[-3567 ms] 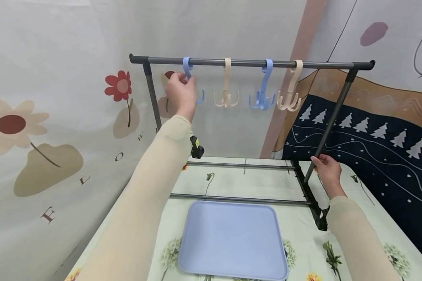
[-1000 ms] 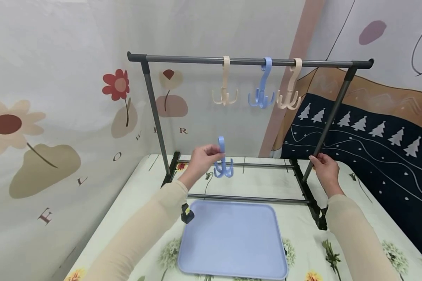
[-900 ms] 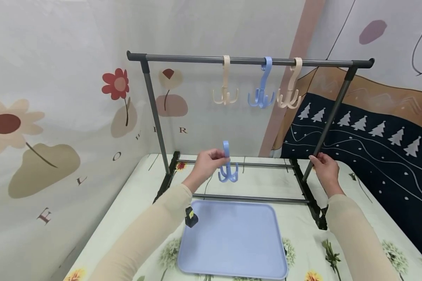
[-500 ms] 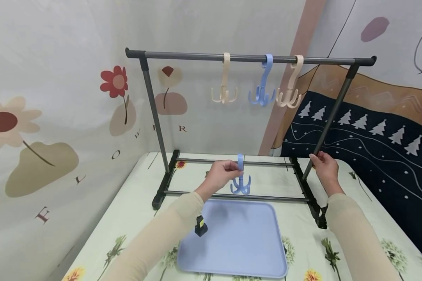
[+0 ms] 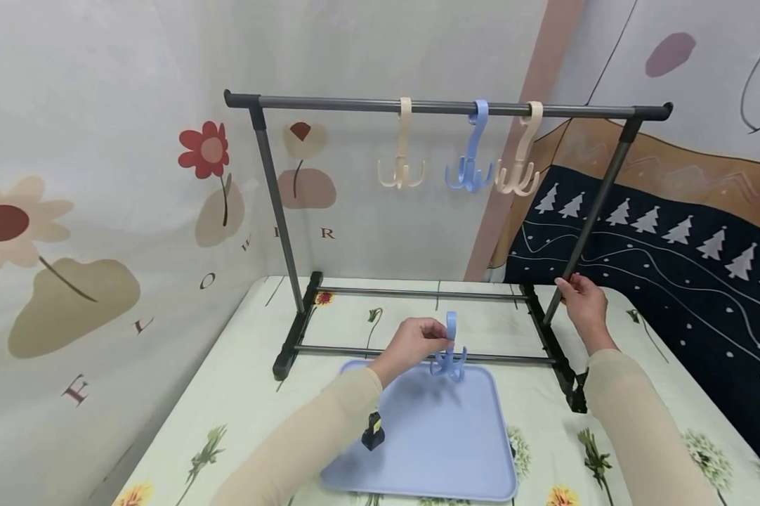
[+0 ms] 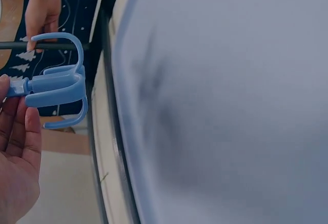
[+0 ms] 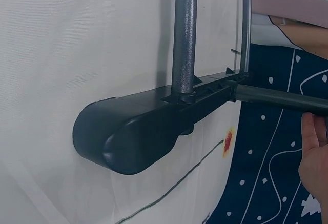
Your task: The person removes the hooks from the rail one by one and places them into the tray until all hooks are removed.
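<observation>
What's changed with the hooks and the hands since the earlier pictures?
The left hand took the blue hook off the rail and brought it down over the blue tray, still pinching it. The right hand stays on the rack's upright; three hooks remain hanging.

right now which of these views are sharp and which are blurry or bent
Head view: evenly lit and sharp, but the wide lens bows the rack's top bar. Left wrist view: the blue hook held by the left hand is fairly crisp, while the blue tray is a soft blur. Right wrist view: the rack's black foot is sharp; the right hand is cut off at the edge.
</observation>
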Demonstrator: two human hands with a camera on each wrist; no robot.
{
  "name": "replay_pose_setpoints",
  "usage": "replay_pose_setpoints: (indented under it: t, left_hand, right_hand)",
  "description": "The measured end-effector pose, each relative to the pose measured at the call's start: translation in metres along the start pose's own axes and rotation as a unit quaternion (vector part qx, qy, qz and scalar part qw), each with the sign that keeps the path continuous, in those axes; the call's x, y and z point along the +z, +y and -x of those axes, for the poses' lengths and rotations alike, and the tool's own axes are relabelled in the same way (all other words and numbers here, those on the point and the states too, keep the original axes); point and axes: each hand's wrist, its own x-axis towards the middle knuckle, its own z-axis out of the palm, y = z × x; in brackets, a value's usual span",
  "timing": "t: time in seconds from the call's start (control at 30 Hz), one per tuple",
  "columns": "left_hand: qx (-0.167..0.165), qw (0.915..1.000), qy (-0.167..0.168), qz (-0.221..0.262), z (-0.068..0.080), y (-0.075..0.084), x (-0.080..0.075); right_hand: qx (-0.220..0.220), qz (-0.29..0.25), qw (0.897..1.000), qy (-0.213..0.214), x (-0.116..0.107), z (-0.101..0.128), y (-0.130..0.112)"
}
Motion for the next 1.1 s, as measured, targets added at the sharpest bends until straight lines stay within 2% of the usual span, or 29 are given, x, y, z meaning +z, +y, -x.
replay_pose_setpoints:
  t: [0.4,0.57,0.83,1.1]
  left_hand:
    - [0.018,0.9995,-0.024,-0.01,0.004,-0.017,0.02]
    - [0.006,0.9991,-0.027,-0.033,0.006,-0.022,0.022]
    - [0.014,0.9981,-0.032,-0.051,0.007,-0.032,0.025]
    - [0.013,0.9971,-0.048,-0.057,0.009,-0.03,0.023]
  right_hand:
    - [-0.004,0.007,1.0,0.0,0.002,-0.001,0.002]
    - [-0.006,0.01,1.0,-0.002,0.002,-0.001,0.003]
    - [-0.005,0.009,1.0,-0.003,0.002,0.0,0.003]
    - [0.001,0.01,1.0,0.001,0.001,0.002,0.001]
